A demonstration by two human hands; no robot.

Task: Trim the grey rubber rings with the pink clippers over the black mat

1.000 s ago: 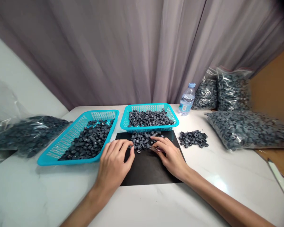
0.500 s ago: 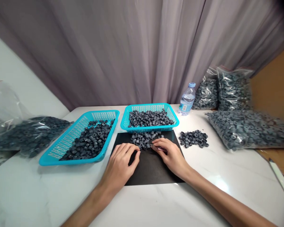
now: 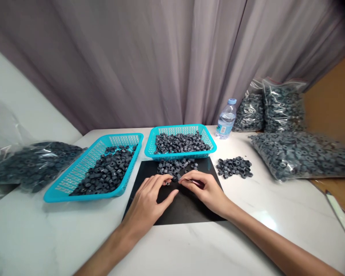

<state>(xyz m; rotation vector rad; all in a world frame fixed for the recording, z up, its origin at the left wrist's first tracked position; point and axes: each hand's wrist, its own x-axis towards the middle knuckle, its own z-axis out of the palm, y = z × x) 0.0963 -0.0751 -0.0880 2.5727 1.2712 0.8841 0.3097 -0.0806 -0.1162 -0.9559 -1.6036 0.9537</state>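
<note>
My left hand (image 3: 148, 201) rests on a black mat (image 3: 189, 209), with thumb and forefinger curled around a small grey ring (image 3: 168, 183). My right hand (image 3: 208, 191) lies beside it on the mat, fingertips pinched together on a thin dark thing that I cannot make out. Both hands sit just in front of a loose pile of grey rings (image 3: 175, 166) at the mat's far edge. The fingertips of the two hands nearly meet.
Two turquoise baskets hold more rings: one left (image 3: 74, 191), one behind the mat (image 3: 178, 155). A small heap of rings (image 3: 234, 168) lies right of the mat. A water bottle (image 3: 225, 119) and clear bags of rings (image 3: 299, 153) stand right; another bag (image 3: 31, 163) is left.
Both hands drew back slightly from the pile toward me. My left forefinger and thumb closed in around a single ring, and my right fingertips came in beside it.
</note>
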